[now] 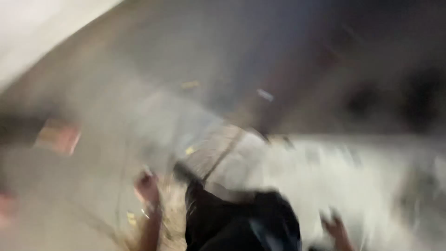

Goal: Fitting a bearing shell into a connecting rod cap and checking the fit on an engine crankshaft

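Heavy blur: 2 hands, left hand (147, 187) and right hand (335, 227), flank the dark soft-looking bundle (237, 223), probably limp cloth best gathered by its edge; finger state unreadable.

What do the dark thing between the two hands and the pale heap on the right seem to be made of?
The picture is heavily blurred, so only guesses. The dark thing looks like soft black cloth: matt, folded, no sharp edges. The pale heap looks like whitish crumpled fabric or sheeting, with uneven folds. The left hand and right hand flank them; contact is unclear.
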